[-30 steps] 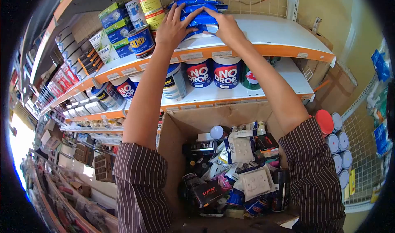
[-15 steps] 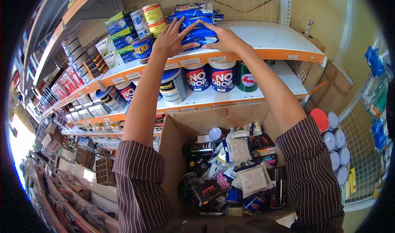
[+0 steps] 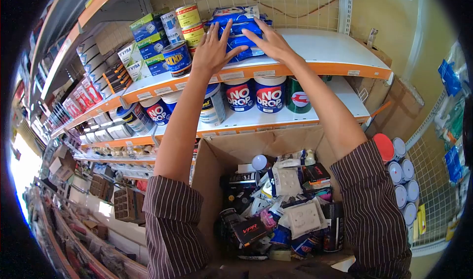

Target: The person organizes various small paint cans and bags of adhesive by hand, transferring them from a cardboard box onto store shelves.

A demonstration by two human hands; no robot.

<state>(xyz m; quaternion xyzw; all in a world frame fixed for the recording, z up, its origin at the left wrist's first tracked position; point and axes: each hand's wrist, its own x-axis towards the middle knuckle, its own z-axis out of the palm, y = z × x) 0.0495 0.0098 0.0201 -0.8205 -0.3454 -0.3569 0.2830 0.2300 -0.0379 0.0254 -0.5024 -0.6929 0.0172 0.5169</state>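
Note:
A stack of blue plastic packets (image 3: pixel 237 16) lies on the upper white shelf (image 3: pixel 325 45), beside yellow cans. Against the left and front of the stack rests my left hand (image 3: pixel 215 50), its fingers spread. My right hand (image 3: pixel 271 42) touches the stack's right and front side, also with fingers apart. Neither hand is closed round a packet. Just left of my left hand stands a blue and yellow can (image 3: pixel 176 57). Below my arms is an open cardboard box (image 3: pixel 261 141) full of mixed packaged goods, with a white switch plate (image 3: pixel 303 219) on top.
NO DROP tubs (image 3: pixel 269 96) and a green tub (image 3: pixel 298 99) line the shelf below. Green and white boxes (image 3: pixel 148 45) stand left of the cans (image 3: pixel 188 17). At the right are stacked round lids (image 3: pixel 400 173) and a wire mesh rack (image 3: pixel 433 200).
My left hand has shifted slightly right and down along the stack. My right hand has moved a little, with its fingers higher on the packets. The view has shifted slightly.

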